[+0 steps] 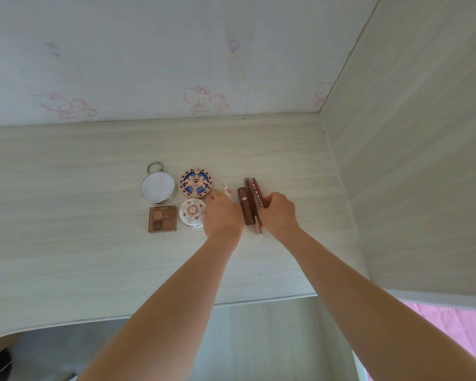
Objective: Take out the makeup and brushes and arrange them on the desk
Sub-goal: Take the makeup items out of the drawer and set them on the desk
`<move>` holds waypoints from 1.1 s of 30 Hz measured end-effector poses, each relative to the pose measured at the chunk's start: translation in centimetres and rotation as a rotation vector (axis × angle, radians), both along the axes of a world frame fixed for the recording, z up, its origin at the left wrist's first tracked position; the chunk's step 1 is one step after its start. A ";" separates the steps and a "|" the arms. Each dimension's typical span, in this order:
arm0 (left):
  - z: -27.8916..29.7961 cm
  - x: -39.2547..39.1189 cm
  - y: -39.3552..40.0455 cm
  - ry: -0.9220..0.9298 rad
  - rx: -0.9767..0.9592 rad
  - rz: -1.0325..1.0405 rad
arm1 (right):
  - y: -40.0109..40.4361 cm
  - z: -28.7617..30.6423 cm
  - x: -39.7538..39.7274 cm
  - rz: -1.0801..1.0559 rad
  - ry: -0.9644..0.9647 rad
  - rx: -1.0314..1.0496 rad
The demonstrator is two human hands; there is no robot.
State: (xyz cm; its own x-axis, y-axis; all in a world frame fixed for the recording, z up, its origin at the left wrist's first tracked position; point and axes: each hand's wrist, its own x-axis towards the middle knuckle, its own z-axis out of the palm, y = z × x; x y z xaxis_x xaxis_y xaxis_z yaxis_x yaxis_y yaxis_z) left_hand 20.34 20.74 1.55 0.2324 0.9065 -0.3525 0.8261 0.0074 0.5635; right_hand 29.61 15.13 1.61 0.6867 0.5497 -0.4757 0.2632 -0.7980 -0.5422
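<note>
Makeup lies in a cluster on the pale wood desk (94,257). At the left sit a round silver compact with a ring (157,191), a blue and gold patterned compact (196,183), a small white round compact (192,212) and a brown square eyeshadow palette (162,218). My left hand (222,215) holds a small white and pink item (227,191), mostly hidden by the fingers. Right of it lie a brown lipstick tube (244,206) and two dark red lip gloss tubes (254,198). My right hand (279,213) pinches the rightmost red tube.
A wall with faint pink cartoon cat stickers (197,99) rises behind the desk. A pale wood side panel (410,160) closes the right side. The desk's front edge (259,300) runs below my forearms. Pink fabric (451,325) shows at the lower right.
</note>
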 end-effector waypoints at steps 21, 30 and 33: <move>0.9 -0.5 -1.4 0.069 0.072 -0.191 | -1.7 0.5 -0.2 0.234 -0.134 0.027; 1.9 -3.0 -3.5 0.034 0.143 -0.286 | -4.4 1.5 -1.1 0.356 -0.160 0.050; 2.5 -4.5 -4.5 0.003 0.150 -0.302 | -6.3 2.0 -1.6 0.424 -0.207 0.035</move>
